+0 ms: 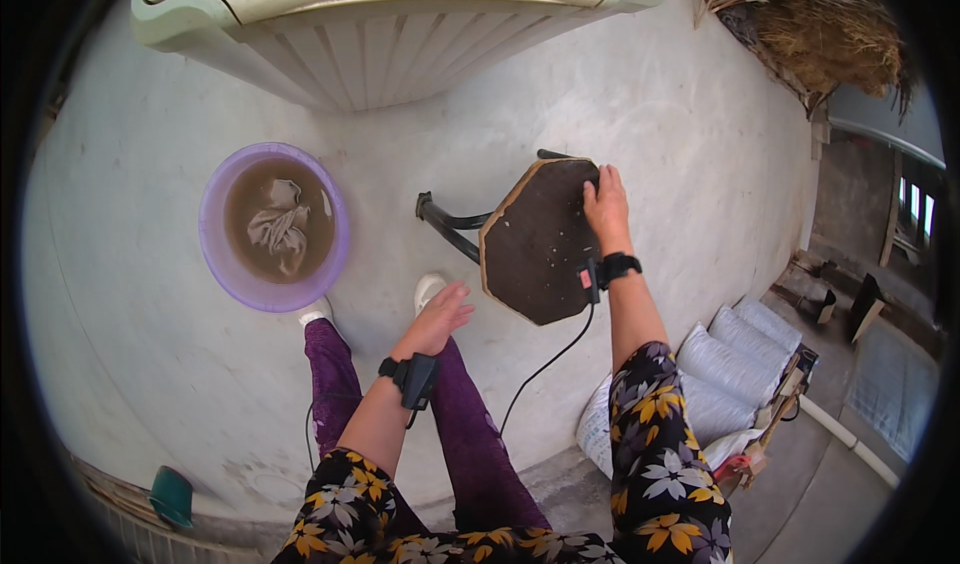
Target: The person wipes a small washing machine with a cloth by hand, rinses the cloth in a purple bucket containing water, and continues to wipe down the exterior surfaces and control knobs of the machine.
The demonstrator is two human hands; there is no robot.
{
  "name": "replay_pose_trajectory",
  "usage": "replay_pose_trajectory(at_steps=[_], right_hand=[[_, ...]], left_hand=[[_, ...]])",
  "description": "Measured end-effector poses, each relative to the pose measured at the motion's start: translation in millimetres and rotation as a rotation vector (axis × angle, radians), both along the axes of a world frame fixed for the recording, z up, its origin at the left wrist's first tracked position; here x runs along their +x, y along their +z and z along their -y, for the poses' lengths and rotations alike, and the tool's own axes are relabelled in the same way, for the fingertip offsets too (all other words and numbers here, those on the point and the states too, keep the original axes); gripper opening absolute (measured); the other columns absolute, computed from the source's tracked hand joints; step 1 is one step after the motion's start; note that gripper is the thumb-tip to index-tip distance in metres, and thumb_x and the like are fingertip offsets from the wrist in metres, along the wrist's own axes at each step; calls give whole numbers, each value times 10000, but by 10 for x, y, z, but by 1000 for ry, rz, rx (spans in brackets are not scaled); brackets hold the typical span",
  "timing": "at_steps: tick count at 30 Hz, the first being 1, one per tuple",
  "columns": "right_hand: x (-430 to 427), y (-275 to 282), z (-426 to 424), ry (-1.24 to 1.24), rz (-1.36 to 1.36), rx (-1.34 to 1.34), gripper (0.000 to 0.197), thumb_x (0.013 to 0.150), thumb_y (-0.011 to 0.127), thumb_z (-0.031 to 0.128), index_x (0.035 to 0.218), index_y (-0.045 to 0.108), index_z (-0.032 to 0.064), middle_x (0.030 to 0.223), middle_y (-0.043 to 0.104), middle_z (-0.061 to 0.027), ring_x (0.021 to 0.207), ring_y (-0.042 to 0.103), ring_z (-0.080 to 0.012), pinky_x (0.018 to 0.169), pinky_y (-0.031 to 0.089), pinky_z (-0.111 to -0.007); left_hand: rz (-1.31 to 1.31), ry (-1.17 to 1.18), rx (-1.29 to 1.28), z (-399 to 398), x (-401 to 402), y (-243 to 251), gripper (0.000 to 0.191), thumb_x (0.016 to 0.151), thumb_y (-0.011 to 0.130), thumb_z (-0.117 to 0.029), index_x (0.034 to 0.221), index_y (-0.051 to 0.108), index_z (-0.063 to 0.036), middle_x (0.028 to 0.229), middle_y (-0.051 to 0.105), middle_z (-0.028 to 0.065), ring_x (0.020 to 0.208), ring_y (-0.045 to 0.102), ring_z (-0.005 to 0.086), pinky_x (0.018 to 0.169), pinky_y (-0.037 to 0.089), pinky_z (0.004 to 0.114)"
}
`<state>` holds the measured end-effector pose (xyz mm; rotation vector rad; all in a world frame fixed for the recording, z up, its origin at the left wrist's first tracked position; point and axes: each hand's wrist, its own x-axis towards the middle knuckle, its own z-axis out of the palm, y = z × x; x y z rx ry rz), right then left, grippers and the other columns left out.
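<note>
My right hand (607, 207) lies against the right edge of a stool's dark octagonal seat (536, 241), its fingers spread along the rim; whether it grips the stool cannot be told. Black tubular legs (454, 235) stick out from under the seat on the left. Holding nothing, my left hand (442, 315) hovers left of the seat, above my shoe and leg, fingers extended. To the left stands a purple plastic basin (211, 237) of murky brown water, with a wet greyish cloth (281, 226) in it.
A cream, ribbed washing machine or cabinet (375, 53) stands ahead on the concrete floor. White woven sacks (727, 369) lie at the lower right near a white pipe (847, 440). A green bucket (172, 496) is at lower left. Straw and sticks (817, 38) fill the upper right. Cables hang from both wrists.
</note>
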<state>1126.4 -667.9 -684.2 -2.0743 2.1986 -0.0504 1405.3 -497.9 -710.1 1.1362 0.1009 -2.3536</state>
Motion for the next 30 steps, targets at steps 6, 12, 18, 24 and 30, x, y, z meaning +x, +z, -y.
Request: replay_pose_trajectory(at_steps=[6, 12, 18, 24, 30], right_hand=[[-160, -205, 136, 74, 4, 212, 444, 827, 477, 292, 1161, 438, 3, 1141, 481, -172, 1048, 445, -348, 895, 370, -380], [-152, -106, -19, 30, -19, 342, 430, 806, 510, 301, 1116, 490, 3, 1079, 519, -179, 961, 501, -344, 818, 423, -391], [-326, -56, -551, -7, 34, 446, 453, 797, 525, 301, 1122, 476, -10, 1057, 519, -209, 951, 503, -364, 819, 419, -394], [-338, 91, -676, -98, 97, 644, 540, 760, 582, 275, 1163, 404, -38, 1130, 462, -220, 1025, 466, -370, 869, 396, -384], [-101, 277, -677, -139, 43, 737, 515, 775, 562, 262, 1154, 408, -51, 1192, 416, -224, 1075, 430, -378, 894, 379, -385]], left_hand=[[122, -118, -71, 134, -228, -39, 548, 888, 428, -371, 1304, 288, -44, 1260, 393, 81, 978, 473, 158, 840, 381, 264], [372, -224, -196, -115, -399, -303, 443, 880, 466, -271, 1229, 391, -9, 878, 519, 14, 747, 477, 94, 697, 416, 238], [464, -511, -145, -370, -440, -229, 364, 863, 437, -289, 1094, 508, -17, 873, 597, 129, 789, 571, 207, 691, 440, 305], [399, -624, -303, -65, -59, 8, 360, 858, 408, -318, 1043, 528, -33, 842, 590, 122, 785, 572, 235, 717, 436, 312], [192, -162, -25, 386, 601, 594, 372, 923, 347, -279, 1149, 444, 0, 1015, 525, 70, 894, 505, 143, 814, 416, 261]])
